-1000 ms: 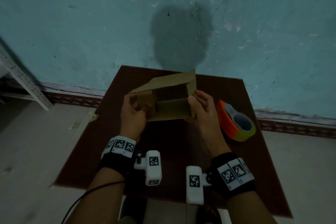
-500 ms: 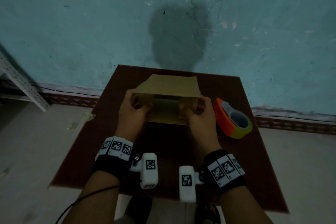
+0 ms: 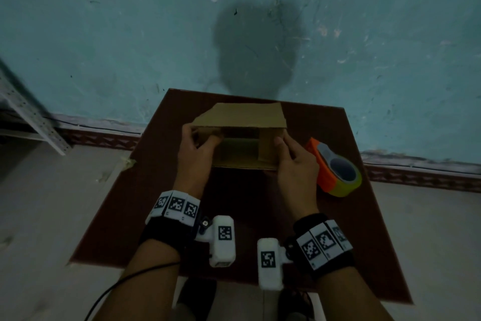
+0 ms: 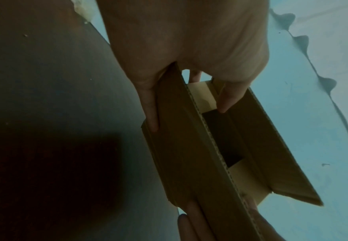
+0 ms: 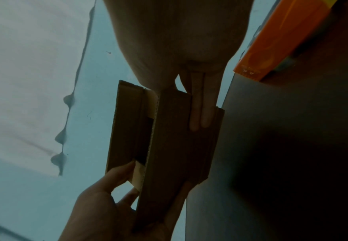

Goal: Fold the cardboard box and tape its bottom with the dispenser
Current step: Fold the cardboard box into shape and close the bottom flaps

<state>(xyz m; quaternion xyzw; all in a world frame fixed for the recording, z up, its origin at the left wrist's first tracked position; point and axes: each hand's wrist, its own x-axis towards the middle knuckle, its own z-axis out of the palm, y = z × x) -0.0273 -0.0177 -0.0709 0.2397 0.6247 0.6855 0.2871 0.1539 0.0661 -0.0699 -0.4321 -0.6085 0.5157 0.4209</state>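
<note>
2 hands, left hand [image 3: 194, 150] and right hand [image 3: 294, 162], grasp the cardboard box [image 3: 242, 135] mid-surface, fingers tucking its end flaps; next, close long flaps, then fetch the dispenser [image 3: 335, 168] by the right edge.

The cardboard box [image 3: 240, 135] is showing matt brown corrugated board, its cut edges [image 4: 214, 143] exposing the fluted core. Under it, the table [image 3: 260, 206] is looking like dark reddish-brown board with a smooth, dull finish. Right of the box, the tape dispenser [image 3: 321, 164] is showing glossy orange plastic, and its tape roll [image 3: 346, 186] is looking slick and yellow-green. Behind the table, the wall [image 3: 130, 34] is wearing rough, chipped teal paint. The wrist bands [image 3: 166, 234] are looking like black cloth.
</note>
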